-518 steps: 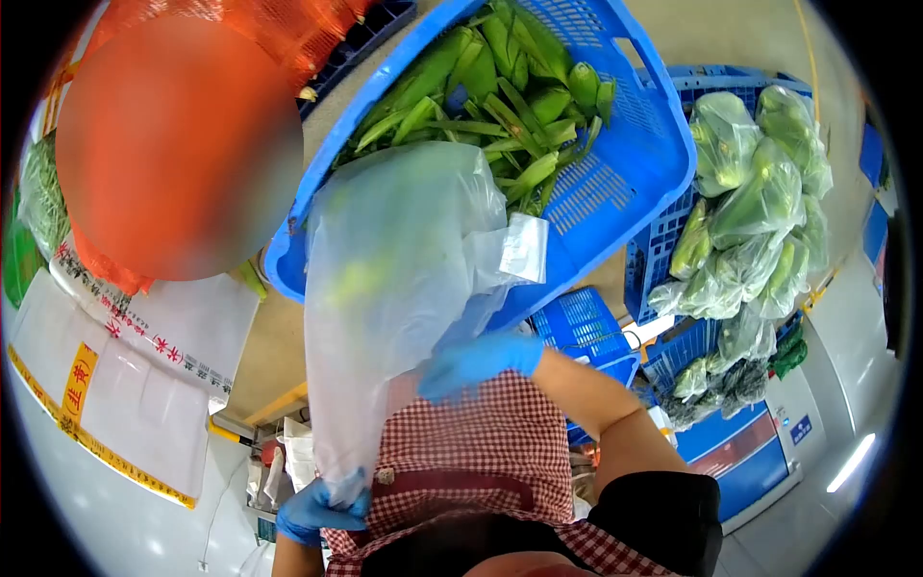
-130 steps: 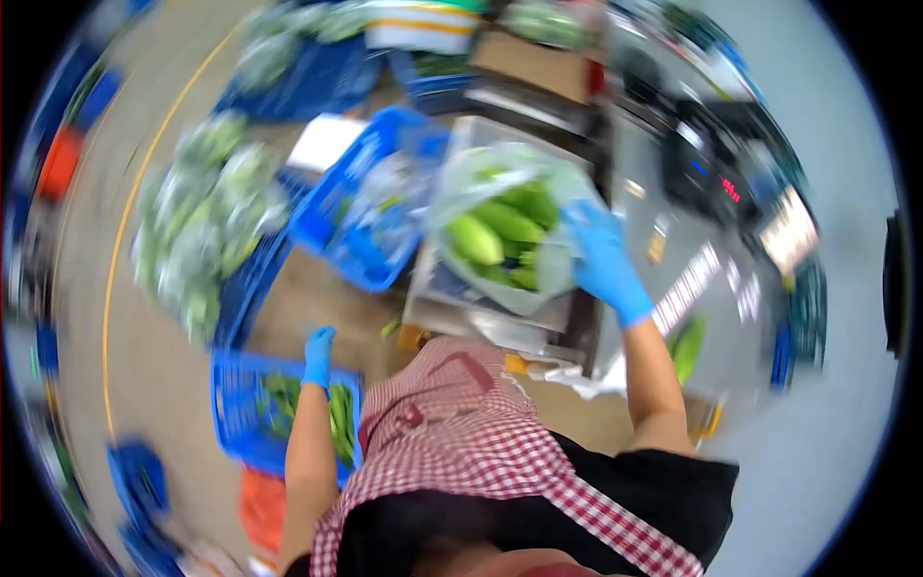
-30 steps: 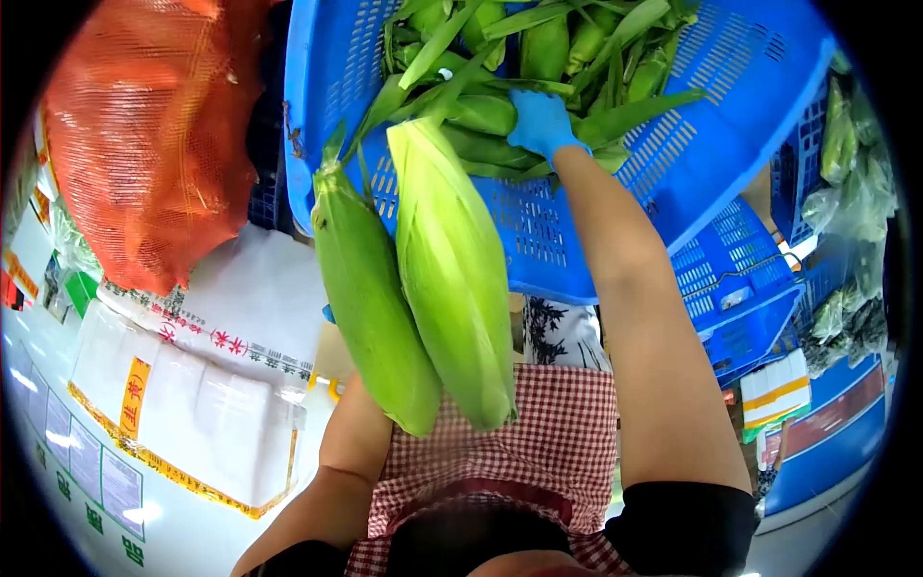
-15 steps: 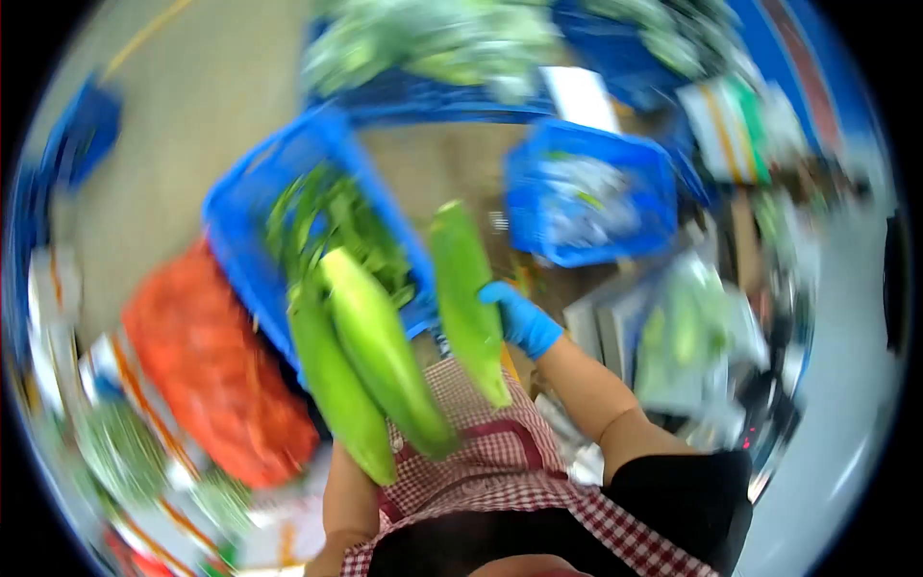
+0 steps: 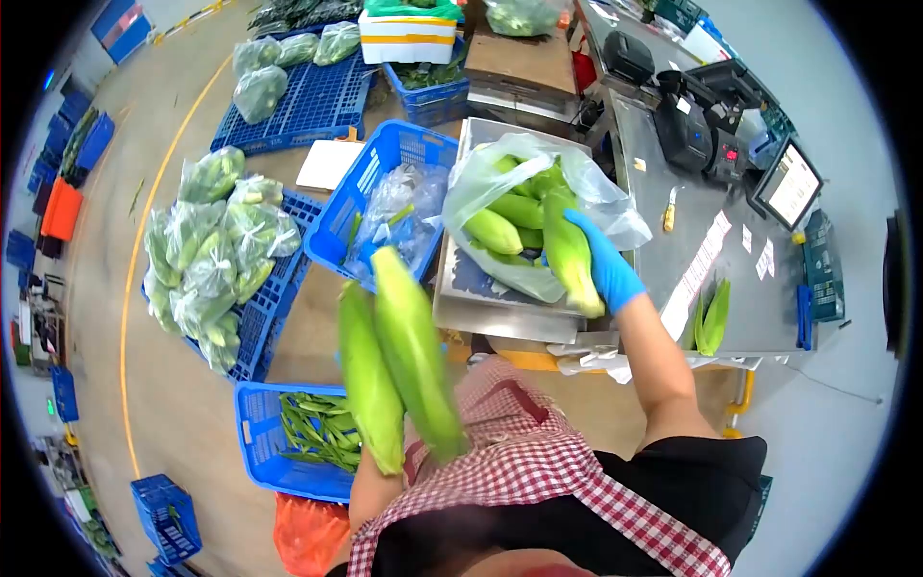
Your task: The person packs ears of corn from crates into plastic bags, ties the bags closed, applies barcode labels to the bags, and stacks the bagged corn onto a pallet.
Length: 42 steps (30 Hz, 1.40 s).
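Corn [image 5: 565, 255] sits in my right fingers [image 5: 580, 223], likely tilted to clear the open bag [image 5: 468, 192] around it. My left fingers [image 5: 338, 357], mostly hidden, apparently support two ears [image 5: 413, 356].

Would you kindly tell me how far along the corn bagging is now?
Apparently done: filled bags heaped on a blue pallet. In hand: the right hand grips an ear at the open bag; two more ears are held nearby. Left: those two, and closing the bag.
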{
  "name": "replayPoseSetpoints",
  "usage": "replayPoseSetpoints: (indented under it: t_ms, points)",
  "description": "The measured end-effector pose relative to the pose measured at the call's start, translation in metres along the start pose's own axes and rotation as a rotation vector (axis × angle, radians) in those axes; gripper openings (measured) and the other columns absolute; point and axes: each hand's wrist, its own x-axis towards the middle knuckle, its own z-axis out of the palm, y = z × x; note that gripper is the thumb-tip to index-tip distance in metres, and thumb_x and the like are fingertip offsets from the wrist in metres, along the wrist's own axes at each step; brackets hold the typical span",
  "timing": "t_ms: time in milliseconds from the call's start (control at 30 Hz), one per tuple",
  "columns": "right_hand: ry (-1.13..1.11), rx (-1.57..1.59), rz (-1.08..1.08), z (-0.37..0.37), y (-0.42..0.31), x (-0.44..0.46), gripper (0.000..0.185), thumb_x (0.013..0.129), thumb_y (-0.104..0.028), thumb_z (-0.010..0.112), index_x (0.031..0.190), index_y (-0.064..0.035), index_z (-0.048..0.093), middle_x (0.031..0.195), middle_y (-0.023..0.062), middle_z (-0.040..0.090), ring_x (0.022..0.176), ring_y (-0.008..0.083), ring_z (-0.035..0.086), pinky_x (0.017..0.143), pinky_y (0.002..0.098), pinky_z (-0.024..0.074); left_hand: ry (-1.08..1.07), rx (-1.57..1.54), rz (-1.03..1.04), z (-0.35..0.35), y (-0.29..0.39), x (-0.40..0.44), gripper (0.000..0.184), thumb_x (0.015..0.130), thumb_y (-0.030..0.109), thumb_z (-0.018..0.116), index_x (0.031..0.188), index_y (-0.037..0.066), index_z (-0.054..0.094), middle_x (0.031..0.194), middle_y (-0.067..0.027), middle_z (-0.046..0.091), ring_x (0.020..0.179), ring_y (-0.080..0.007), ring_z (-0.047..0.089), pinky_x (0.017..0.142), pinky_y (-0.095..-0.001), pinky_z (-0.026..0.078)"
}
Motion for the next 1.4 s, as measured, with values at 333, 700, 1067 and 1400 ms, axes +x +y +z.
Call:
replayPoseSetpoints:
  t_ms: [333, 700, 1067, 1400]
  points:
    - [0.211, -1.489, -0.24, -0.152, -0.038, 0.18, 0.057, 0.067, -0.039, 0.065, 0.113, -0.0067, 0.054, 0.105, 0.0164, 0.058, 0.099, 0.0282, 0.054, 0.092, 0.0422, 0.0378, -0.076, -0.038, -0.331, 0.102, -0.145, 0.149, 0.06, 0.083, 0.053, 0.044, 0.126, 0.012, 0.042, 0.122, -0.0087, 0.049, 0.108, -0.0238, 0.047, 0.093, -0.0365, 0.04]
    - [0.504, -0.634, -0.189, -0.23, -0.062, 0.023, 0.033, 0.068, -0.002, 0.056, 0.101, -0.0016, 0.058, 0.095, 0.0161, 0.06, 0.088, 0.0281, 0.058, 0.081, 0.0361, 0.0446, 0.003, -0.015, -0.349, 0.152, -0.195, 0.269, 0.059, 0.081, 0.057, 0.043, 0.12, 0.013, 0.048, 0.115, -0.0078, 0.053, 0.104, -0.024, 0.05, 0.091, -0.0366, 0.041]
    - [-0.229, 0.52, -0.411, -0.136, -0.077, -0.011, 0.033, 0.057, 0.006, 0.044, 0.088, -0.0023, 0.052, 0.079, 0.0043, 0.051, 0.071, 0.015, 0.05, 0.064, 0.0243, 0.0418, 0.18, 0.036, -0.267, 0.153, -0.238, 0.329, 0.051, 0.077, 0.044, 0.054, 0.114, 0.01, 0.051, 0.112, -0.0083, 0.054, 0.101, -0.0251, 0.051, 0.091, -0.039, 0.04]
    - [-0.109, 0.181, -0.37, -0.155, -0.079, 0.017, 0.036, 0.061, 0.005, 0.046, 0.096, -0.0015, 0.05, 0.083, 0.004, 0.052, 0.079, 0.0135, 0.051, 0.072, 0.0227, 0.0413, -0.048, 1.46, -0.319, 0.1, -0.213, 0.316, 0.046, 0.077, 0.021, 0.061, 0.113, -0.006, 0.051, 0.105, -0.0147, 0.059, 0.093, -0.0214, 0.056, 0.079, -0.0306, 0.044]
